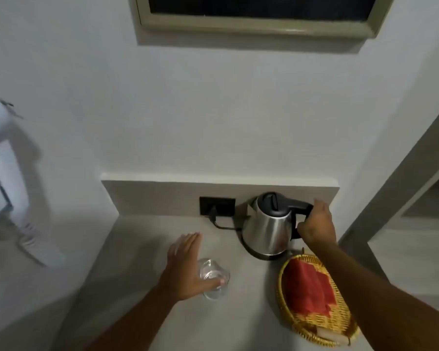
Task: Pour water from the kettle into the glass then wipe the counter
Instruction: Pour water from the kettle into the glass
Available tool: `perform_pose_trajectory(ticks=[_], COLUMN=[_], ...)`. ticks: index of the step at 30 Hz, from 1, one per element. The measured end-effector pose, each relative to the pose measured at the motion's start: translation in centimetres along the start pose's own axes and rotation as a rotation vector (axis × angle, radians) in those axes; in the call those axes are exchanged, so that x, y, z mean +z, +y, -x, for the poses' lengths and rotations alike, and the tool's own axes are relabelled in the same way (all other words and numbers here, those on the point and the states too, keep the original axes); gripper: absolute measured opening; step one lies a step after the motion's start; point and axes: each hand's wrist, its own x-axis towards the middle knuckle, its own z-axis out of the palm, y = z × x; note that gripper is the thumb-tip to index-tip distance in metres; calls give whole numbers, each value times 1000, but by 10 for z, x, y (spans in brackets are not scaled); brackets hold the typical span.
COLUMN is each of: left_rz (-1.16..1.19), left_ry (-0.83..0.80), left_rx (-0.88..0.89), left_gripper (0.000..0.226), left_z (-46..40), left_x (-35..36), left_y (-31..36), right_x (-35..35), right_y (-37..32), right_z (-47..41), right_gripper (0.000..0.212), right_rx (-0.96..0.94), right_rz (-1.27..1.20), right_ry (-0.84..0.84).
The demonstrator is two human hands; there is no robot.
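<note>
- Our right hand [316, 222] is closed around the black handle of the steel kettle [268, 228], likely ready to lift it off its base for pouring.
- Our left hand [185, 268] is open, fingers spread, thumb touching the rim of the empty-looking glass [214, 278], apparently steadying it.
- The glass stands on the grey counter [137, 249], near the kettle, in front of it and to its left.
- A yellow wicker basket [312, 328] holding red cloth sits just beside the kettle's base, under our right forearm.
- The kettle's cord runs to a black wall socket [217, 205].

It looks like a hotel room tea corner. A kettle [269, 226] stands on a small counter [142, 249] just beside a wall socket [217, 205]. Near the kettle is a wicker basket [314, 323] of red sachets [309, 290].
</note>
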Motion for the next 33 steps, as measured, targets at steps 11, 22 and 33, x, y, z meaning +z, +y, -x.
perform_pose_trajectory(ticks=[11, 22, 33], left_rz=[428, 663, 703], left_ry=[70, 84, 77], left_rx=[-125, -334, -359], left_gripper=[83, 80, 70], left_z=[17, 21, 21], left_x=[45, 55, 56], left_y=[-4, 8, 5], right_x=[32, 5, 5], right_y=[10, -47, -107], right_z=[-35, 1, 52], right_gripper=[33, 37, 25], right_rx=[363, -308, -1063], right_rz=[-392, -203, 197], right_ry=[82, 99, 26])
